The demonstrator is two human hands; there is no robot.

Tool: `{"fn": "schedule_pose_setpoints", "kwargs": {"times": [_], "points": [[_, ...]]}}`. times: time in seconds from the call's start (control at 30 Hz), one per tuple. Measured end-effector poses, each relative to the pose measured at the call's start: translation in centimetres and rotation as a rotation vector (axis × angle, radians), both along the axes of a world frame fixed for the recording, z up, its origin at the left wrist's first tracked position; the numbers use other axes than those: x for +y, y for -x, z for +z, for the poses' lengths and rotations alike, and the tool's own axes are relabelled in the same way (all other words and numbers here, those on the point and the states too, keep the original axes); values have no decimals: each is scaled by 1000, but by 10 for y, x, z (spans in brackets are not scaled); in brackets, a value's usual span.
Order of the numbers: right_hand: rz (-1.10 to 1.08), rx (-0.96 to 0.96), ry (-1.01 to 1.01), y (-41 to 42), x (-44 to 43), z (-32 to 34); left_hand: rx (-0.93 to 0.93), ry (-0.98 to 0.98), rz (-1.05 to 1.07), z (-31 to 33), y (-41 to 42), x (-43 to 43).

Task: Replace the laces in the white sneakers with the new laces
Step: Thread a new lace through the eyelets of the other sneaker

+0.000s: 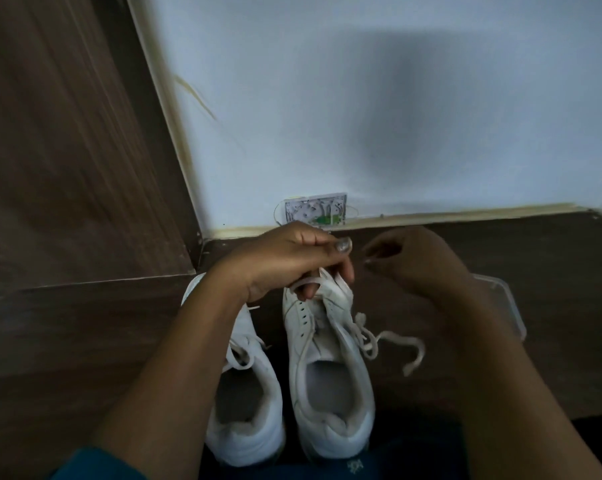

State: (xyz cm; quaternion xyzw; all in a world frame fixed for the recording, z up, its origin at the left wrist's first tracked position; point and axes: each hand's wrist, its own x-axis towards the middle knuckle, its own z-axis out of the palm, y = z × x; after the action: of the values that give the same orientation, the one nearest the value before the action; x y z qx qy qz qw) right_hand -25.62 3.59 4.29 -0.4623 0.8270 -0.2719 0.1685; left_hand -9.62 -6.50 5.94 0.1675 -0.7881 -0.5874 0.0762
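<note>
Two white sneakers stand side by side on the dark floor, heels toward me. The right sneaker (327,368) has its lace (393,341) mostly pulled loose, and the lace trails over the floor to its right. My left hand (285,258) grips this sneaker's front, fingers curled round a loop of lace near the toe. My right hand (413,258) hovers just right of it with curled fingers; whether it pinches a lace end is unclear. The left sneaker (247,403) is still laced and partly hidden under my left forearm.
A clear plastic box (507,306) lies on the floor at the right, partly behind my right arm. A white wall with an open socket box (315,209) rises straight ahead. A wooden panel (67,150) stands at the left.
</note>
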Motion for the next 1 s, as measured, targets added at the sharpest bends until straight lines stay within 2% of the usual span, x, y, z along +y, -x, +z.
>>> {"fn": "schedule_pose_setpoints", "kwargs": {"times": [0.07,0.1,0.17,0.23,0.3,0.4,0.43,0.5,0.6,0.67,0.7,0.77,0.87,0.93,1.0], "points": [[84,-265,15,-14,-5,2,-4,-15,-17,4,-2,-1],[140,-308,-46,-21,-8,0,-33,-12,-52,5,-2,0],[214,-263,-159,-31,-15,-4,-104,8,-158,5,-1,2],[195,-226,-193,-36,-19,-4,-143,7,-180,3,1,5],[126,-321,-34,-35,-20,-4,-132,-43,-76,1,0,3],[-44,-828,372,-32,-18,0,-227,-134,3,2,-11,-7],[-65,-892,471,-30,-18,2,-288,-129,5,3,-14,-10],[-47,-891,545,-29,-15,7,-393,-78,55,2,-19,-14],[65,-812,523,-35,-9,13,-568,98,99,-2,-25,-21],[102,-802,546,-39,-4,16,-623,161,118,-4,-26,-24],[107,-806,561,-40,-3,18,-574,166,141,-6,-25,-25],[140,-789,528,-41,-1,21,-306,183,189,-13,-17,-27],[245,-803,424,-51,1,22,54,114,85,-17,-2,-16],[226,-793,430,-50,0,20,141,50,59,-20,2,-12],[132,-786,523,-38,1,19,107,102,147,-23,2,-17]]}}
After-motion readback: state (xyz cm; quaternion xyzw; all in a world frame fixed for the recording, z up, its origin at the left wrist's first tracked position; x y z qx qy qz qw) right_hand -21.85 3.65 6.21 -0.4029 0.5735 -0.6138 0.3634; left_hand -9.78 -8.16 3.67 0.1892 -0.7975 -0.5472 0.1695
